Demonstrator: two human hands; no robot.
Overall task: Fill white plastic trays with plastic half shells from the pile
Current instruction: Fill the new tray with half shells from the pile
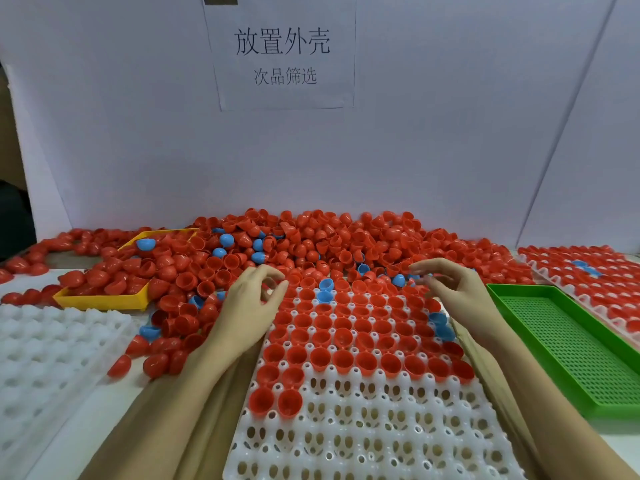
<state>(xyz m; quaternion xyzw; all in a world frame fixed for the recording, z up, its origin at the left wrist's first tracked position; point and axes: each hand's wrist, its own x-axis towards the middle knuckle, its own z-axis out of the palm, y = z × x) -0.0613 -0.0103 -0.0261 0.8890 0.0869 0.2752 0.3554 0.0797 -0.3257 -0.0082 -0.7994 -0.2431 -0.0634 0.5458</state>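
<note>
The white plastic tray (363,431) lies in front of me, its far rows filled with red half shells (343,355) and a few blue ones (325,296); the near rows are bare. The pile of red and blue shells (311,244) spreads behind the tray. My left hand (247,306) is at the tray's far left corner, thumb and forefinger curled round a red half shell (269,288). At the tray's far right edge my right hand (453,289) hovers over the shells with loosely curled fingers, and I see nothing held in it.
A yellow tray (104,301) holding red shells sits at the left, partly buried by the pile. A bare white tray (52,348) lies at the near left. On the right are a green perforated tray (568,348) and a full white tray (595,282). A white board with a paper sign (284,57) stands behind.
</note>
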